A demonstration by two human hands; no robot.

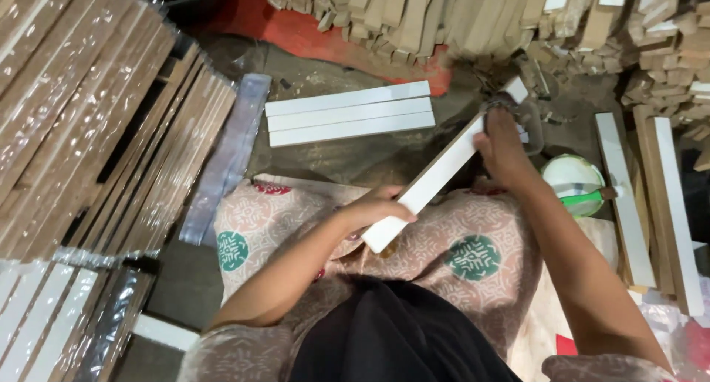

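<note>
Wrapped stacks: From my remote seat I see long brown boards under clear film (96, 123) filling the frame from 8 to 11 o'clock.
Offcut heap: Short wooden pieces (444, 19) pile up along 12 to 2 o'clock, partly on a red sheet (296, 31).
Lap cloth: A pale patterned fabric (458, 241) covers the seated person's knees at centre, toward 6 o'clock.
Side strips: Two long white-faced strips (677, 212) lie on the floor at 3 o'clock.
Finished row: Three white strips (347, 113) rest side by side, touching, at 12 o'clock from the lap.
Strip in hand: One white strip (436, 176) slants across the lap, low end at 7 o'clock, high end at 1 o'clock.
Left hand: I see the left hand (373, 208) closed around the strip's lower end.
Right hand: The right hand (501, 142) presses on the upper part; whether its fingers wrap it I cannot tell.
Bowl: A white and green round container (573, 181) sits just beside the right forearm, at 3 o'clock.
</note>
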